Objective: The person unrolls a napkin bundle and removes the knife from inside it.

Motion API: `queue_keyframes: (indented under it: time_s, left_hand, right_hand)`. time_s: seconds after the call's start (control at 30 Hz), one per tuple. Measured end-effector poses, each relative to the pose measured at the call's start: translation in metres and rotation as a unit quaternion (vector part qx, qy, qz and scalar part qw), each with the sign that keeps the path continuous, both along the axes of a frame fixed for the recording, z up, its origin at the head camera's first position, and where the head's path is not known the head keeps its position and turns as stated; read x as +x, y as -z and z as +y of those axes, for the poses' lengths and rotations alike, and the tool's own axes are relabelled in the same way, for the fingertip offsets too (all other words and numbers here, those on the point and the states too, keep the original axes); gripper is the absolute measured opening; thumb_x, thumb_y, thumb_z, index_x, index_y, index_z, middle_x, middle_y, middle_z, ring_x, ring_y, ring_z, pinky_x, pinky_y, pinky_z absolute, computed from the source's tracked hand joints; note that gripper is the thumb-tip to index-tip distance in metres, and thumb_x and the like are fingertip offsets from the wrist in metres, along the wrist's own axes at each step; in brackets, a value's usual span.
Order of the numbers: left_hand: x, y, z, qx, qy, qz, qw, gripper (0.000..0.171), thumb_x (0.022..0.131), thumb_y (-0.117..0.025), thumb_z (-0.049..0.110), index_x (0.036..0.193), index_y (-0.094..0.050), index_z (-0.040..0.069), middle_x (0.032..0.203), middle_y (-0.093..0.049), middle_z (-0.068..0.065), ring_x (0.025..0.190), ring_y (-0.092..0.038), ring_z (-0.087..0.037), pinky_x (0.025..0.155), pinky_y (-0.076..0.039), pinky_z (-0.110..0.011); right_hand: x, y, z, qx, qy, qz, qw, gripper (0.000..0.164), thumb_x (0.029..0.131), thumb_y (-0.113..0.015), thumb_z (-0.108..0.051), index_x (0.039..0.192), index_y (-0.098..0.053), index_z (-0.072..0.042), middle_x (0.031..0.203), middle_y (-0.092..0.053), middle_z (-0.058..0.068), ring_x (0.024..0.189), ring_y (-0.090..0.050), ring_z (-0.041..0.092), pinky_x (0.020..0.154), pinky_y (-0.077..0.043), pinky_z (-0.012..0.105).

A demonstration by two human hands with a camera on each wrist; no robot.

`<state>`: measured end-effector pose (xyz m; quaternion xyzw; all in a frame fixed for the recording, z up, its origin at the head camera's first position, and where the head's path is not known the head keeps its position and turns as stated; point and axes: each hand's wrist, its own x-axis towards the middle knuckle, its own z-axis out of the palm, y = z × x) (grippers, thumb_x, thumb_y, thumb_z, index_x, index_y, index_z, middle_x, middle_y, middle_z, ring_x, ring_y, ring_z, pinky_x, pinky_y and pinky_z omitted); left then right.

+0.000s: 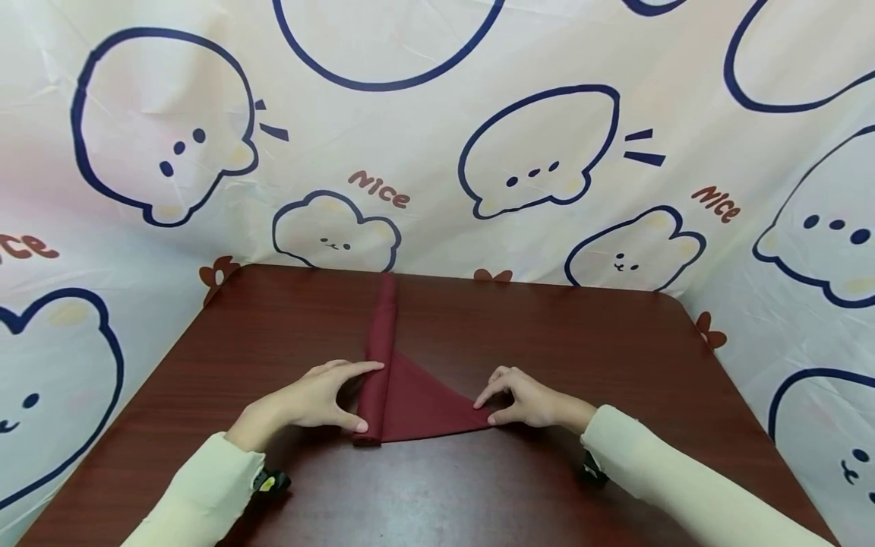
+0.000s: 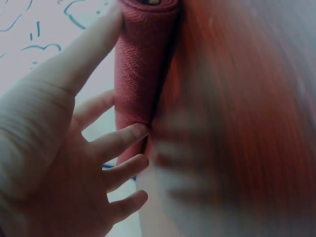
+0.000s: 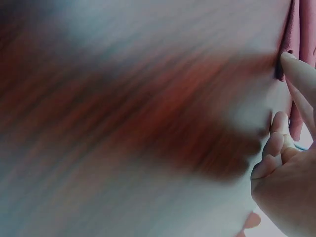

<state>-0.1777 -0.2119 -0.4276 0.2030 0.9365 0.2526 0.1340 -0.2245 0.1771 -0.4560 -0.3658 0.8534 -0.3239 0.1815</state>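
Observation:
A dark red cloth (image 1: 427, 403) lies on the table, its left part rolled into a long tube (image 1: 377, 342) and its right part a flat triangle. My left hand (image 1: 311, 399) is at the tube's near part, thumb and index finger spread and touching it. In the left wrist view, the woven roll (image 2: 143, 59) stands beside the extended fingers (image 2: 121, 143). At the triangle's pointed right corner, my right hand (image 1: 526, 399) pinches the cloth with thumb and index finger. The right wrist view has that thumb against the cloth edge (image 3: 291, 39); the other fingers are bent.
The brown wooden table (image 1: 547, 334) reaches back to a pale curtain (image 1: 424, 144) printed with cartoon animals, which also hangs along both sides. A dark band (image 1: 270, 480) with a device is at the left wrist, and another (image 1: 593, 467) at the right.

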Motion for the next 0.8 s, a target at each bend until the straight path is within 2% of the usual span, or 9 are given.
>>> queue_keyframes:
  time_s: [0.17, 0.37, 0.8]
  left_hand:
    - [-0.003, 0.003, 0.02, -0.005, 0.005, -0.003, 1.0, 0.092, 0.076, -0.085, 0.052, 0.154, -0.041, 0.031, 0.152, -0.05, -0.008, 0.143, -0.039, -0.039, 0.109, -0.038, -0.066]
    - [-0.007, 0.003, 0.04, -0.002, 0.015, -0.002, 0.9999, 0.091, 0.078, -0.083, 0.052, 0.156, -0.039, 0.032, 0.156, -0.047, -0.003, 0.149, -0.032, -0.037, 0.113, -0.033, -0.067]
    - [-0.017, 0.006, 0.078, -0.016, 0.048, 0.005, 0.9987, 0.09, 0.082, -0.079, 0.055, 0.157, -0.035, 0.034, 0.159, -0.043, 0.004, 0.15, -0.032, -0.034, 0.116, -0.032, -0.062]
  right_hand:
    - [-0.002, 0.002, 0.023, -0.005, 0.008, 0.0, 1.0, 0.022, 0.086, -0.081, -0.017, 0.107, -0.08, -0.019, 0.107, -0.063, 0.001, 0.103, -0.048, 0.012, 0.09, -0.042, 0.03]
    - [-0.003, -0.002, 0.045, -0.005, 0.021, -0.003, 1.0, 0.021, 0.087, -0.08, -0.018, 0.107, -0.08, -0.021, 0.107, -0.06, 0.001, 0.103, -0.046, 0.012, 0.09, -0.041, 0.03]
    - [0.0, -0.003, 0.085, 0.015, 0.052, 0.01, 0.998, 0.021, 0.087, -0.079, -0.016, 0.107, -0.08, -0.023, 0.107, -0.058, -0.001, 0.102, -0.046, 0.008, 0.089, -0.042, 0.027]
